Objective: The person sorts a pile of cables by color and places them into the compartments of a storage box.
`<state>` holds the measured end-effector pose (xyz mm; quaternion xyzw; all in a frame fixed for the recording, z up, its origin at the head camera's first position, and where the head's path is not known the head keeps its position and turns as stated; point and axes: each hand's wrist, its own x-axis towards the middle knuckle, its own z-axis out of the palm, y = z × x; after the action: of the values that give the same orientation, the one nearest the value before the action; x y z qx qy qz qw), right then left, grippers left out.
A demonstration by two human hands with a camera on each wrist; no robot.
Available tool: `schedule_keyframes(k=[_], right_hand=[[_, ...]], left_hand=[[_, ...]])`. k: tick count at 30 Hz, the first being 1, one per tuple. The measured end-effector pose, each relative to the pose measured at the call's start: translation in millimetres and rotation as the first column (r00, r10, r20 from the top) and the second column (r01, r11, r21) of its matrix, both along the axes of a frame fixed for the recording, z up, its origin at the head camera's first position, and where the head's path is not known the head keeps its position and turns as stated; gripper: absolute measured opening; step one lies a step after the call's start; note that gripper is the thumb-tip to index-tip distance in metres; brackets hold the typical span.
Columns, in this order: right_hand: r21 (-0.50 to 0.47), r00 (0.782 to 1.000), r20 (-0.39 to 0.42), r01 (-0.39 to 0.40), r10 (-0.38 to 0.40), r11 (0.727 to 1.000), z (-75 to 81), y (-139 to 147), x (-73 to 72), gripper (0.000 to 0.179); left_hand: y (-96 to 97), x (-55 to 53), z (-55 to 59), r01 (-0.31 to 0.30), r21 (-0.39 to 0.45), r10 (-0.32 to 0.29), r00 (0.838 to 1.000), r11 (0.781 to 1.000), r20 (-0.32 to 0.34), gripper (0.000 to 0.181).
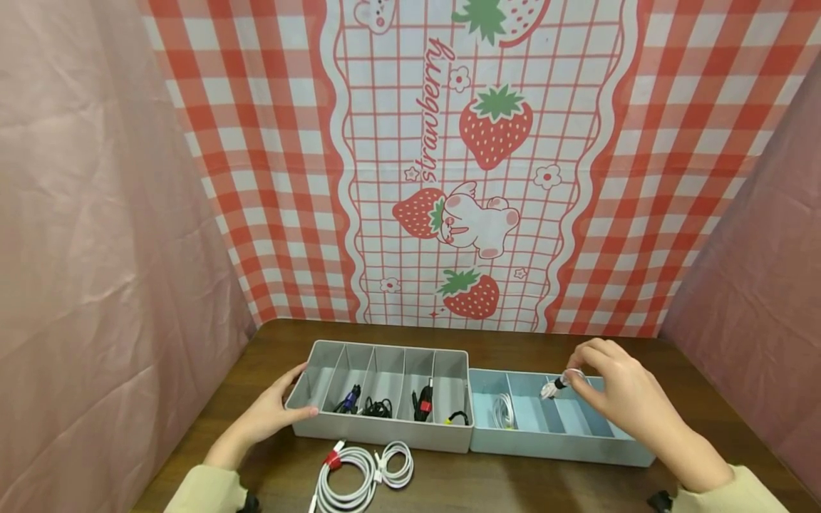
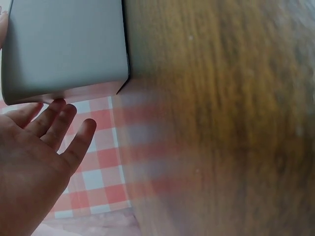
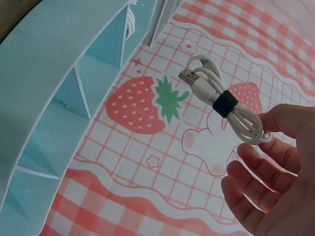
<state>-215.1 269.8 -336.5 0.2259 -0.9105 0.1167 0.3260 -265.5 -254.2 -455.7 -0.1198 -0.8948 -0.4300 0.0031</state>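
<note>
My right hand [image 1: 618,377] pinches a coiled white USB cable [image 3: 231,110] between thumb and forefinger, with a black strap round its middle. It hangs over the light blue divided box [image 1: 558,447], the metal plug showing in the right wrist view. My left hand [image 1: 266,413] rests against the left end of the grey divided box [image 1: 385,429], thumb along the front rim. In the left wrist view, fairly straight fingers [image 2: 78,142] reach the end wall. Dark cables [image 1: 378,407] lie in several grey compartments; a white cable [image 1: 503,411] lies in the blue box's left compartment.
Two coiled white cables, a larger one with a red strap [image 1: 333,459] and a smaller one [image 1: 398,464], lie on the wooden table [image 1: 487,491] before the grey box. A checked strawberry cloth [image 1: 410,142] hangs behind. Pink cloth [image 1: 96,249] hangs at the sides.
</note>
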Motion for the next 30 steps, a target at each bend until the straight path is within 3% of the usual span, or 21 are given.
schedule_keyframes(k=[10, 30], right_hand=[[-0.038, 0.999, -0.018, -0.027, 0.026, 0.999, -1.3, -4.1, -12.5, 0.024], [-0.094, 0.999, 0.037, -0.023, 0.027, 0.995, -25.7, -4.3, -34.6, 0.021]], left_hand=[[-0.1, 0.0, 0.0, 0.001, 0.012, -0.001, 1.0, 1.0, 0.006, 0.089], [-0.1, -0.2, -0.3, -0.008, -0.01, 0.008, 1.0, 1.0, -0.003, 0.089]])
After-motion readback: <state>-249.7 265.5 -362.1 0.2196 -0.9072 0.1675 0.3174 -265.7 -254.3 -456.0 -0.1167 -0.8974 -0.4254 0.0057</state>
